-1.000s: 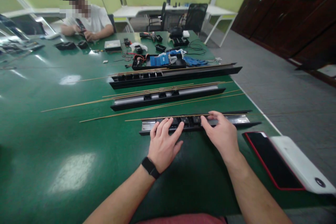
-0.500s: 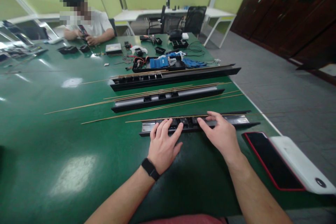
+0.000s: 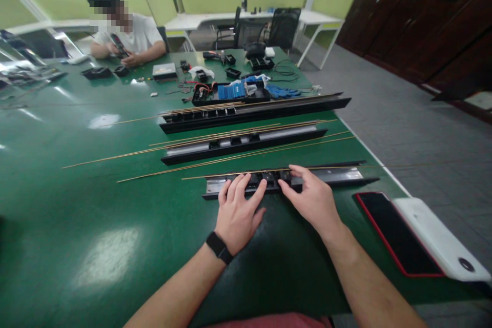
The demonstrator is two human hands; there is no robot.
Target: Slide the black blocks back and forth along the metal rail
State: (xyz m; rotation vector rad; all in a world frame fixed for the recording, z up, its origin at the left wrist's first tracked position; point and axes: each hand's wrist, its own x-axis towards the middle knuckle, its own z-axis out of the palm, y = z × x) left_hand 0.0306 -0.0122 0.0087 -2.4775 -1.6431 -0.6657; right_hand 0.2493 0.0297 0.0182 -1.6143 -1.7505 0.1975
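Note:
A black channel [image 3: 338, 177] with a shiny metal lining lies across the green table before me, with several small black blocks inside. My left hand [image 3: 238, 212] rests over its left part, fingers spread, fingertips at the channel and the blocks. My right hand [image 3: 311, 197] has thumb and index finger on either side of the rightmost black block [image 3: 285, 177], seemingly touching it. Along the channel's far side runs a thin golden rod [image 3: 223, 175], passing by the right fingertips. My fingers partly cover the blocks.
Two more black channels [image 3: 292, 137] with thin rods lie farther back. Behind them is a black tray [image 3: 200, 100] with blue gloves [image 3: 282, 92]. A red-edged phone [image 3: 397, 233] and a white device [image 3: 438, 238] lie at right. Across the table, a person [image 3: 132, 36] holds a tool.
My right hand has moved left along the channel, its thumb and index finger coming around the rightmost black block. My left hand has stayed nearly still.

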